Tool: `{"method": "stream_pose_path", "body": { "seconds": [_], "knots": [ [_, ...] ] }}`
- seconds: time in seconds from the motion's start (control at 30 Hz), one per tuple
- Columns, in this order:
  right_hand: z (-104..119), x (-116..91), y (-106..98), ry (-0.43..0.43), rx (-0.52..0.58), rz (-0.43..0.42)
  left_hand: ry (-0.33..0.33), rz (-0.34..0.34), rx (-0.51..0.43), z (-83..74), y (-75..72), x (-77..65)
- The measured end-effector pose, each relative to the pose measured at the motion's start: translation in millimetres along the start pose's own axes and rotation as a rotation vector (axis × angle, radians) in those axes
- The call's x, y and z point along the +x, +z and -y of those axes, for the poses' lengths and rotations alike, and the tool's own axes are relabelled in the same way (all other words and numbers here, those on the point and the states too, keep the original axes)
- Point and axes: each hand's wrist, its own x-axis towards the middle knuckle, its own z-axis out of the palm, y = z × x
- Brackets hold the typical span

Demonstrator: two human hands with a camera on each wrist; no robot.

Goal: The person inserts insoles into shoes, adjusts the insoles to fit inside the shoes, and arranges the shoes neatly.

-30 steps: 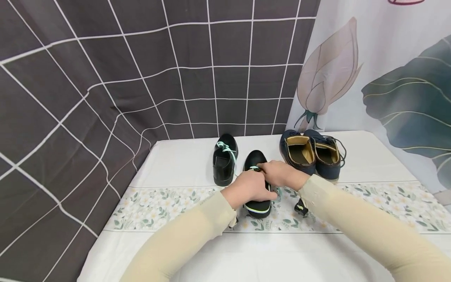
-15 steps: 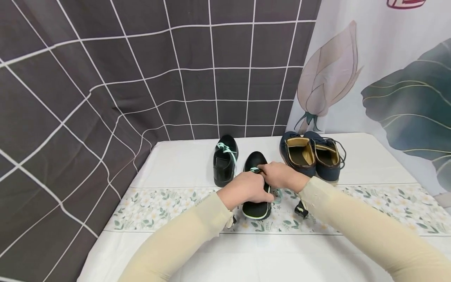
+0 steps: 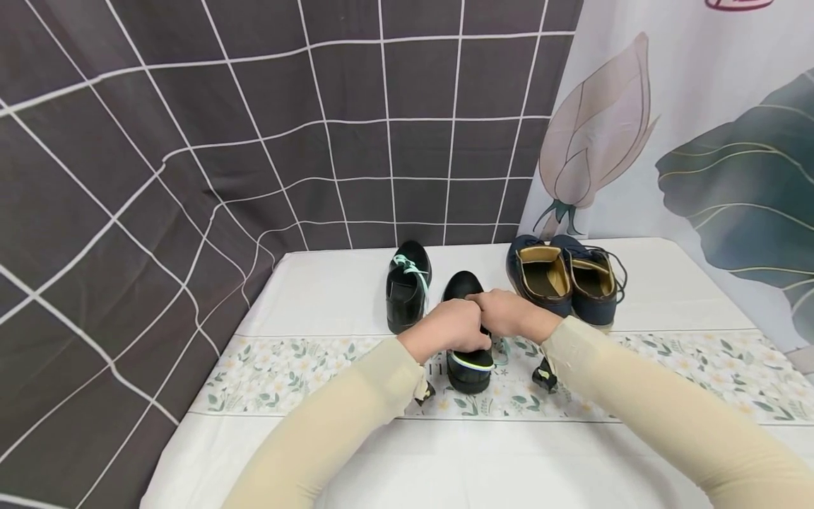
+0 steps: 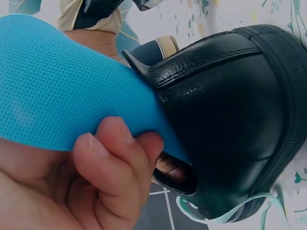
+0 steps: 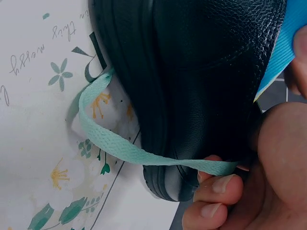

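A black leather lace-up shoe (image 3: 463, 283) stands mid-table, toe pointing away. My left hand (image 3: 454, 326) holds an insole (image 4: 67, 91), its blue mesh underside showing in the left wrist view, fingers curled against it. The insole's front part is inside the shoe opening; its pale-edged heel end still shows above the shoe's heel. My right hand (image 3: 506, 312) grips the upper around the lacing, and a mint-green lace (image 5: 125, 151) runs past its fingertips. The part of the insole within the shoe is hidden.
Left of it stands the matching black shoe (image 3: 405, 300) with mint laces. A pair of navy shoes (image 3: 588, 286) with tan lining sits at the back right. White cloth with a floral band (image 3: 286, 371) covers the table, and a dark grid curtain (image 3: 356, 155) hangs behind.
The left hand has shifted forward, and the insole has slid further into the shoe, so more of the shoe's heel shows. The right hand stays almost in place at the lacing.
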Motion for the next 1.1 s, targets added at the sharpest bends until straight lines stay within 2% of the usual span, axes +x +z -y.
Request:
{"method": "stream_pose_path", "body": {
  "seconds": [0.3,0.43,0.77,0.87,0.97,1.1],
  "knots": [
    [-6,0,1,-0.100,-0.012,-0.040,-0.046,-0.082,0.005,-5.0,6.7,7.3],
    [-7,-1,1,-0.079,0.013,-0.037,-0.060,-0.118,0.006,-4.8,10.1,10.9],
    [-10,0,0,-0.062,0.060,-0.011,-0.095,-0.264,0.042,-3.1,25.8,18.1],
    [-9,1,-2,-0.048,0.070,0.012,-0.112,-0.265,0.049,-2.8,27.8,17.3],
    [-7,3,-2,-0.021,0.095,0.050,-0.148,-0.226,0.055,-2.1,27.4,15.4],
    [-6,2,-3,0.009,0.094,0.085,-0.160,-0.169,0.056,-1.8,26.1,11.0]
  ]
}}
